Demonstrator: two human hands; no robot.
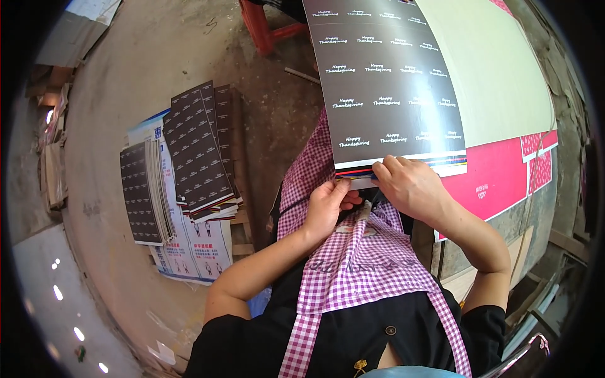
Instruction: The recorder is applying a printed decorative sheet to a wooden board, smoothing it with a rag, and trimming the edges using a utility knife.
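Note:
A large dark grey printed sheet [391, 82] with rows of white lettering lies before me, its near edge reaching toward my lap. That edge has a white margin with thin colour stripes. At its left corner my left hand [328, 205] is closed, thumb and fingers pinching the margin. Further right along the same edge, my right hand [409, 189] is bent over it with the fingers closed on the margin. The fingertips beneath the sheet are hidden. Below both hands is my purple-and-white checked apron [359, 264].
Pale board [498, 69] and pink printed sheets [485, 189] lie on the work surface at right. On the left, a stack of dark sheets [198, 145] and a bundle of dark panels [142, 192] sit over a printed poster [201, 246]. A red stool [261, 31] stands beyond.

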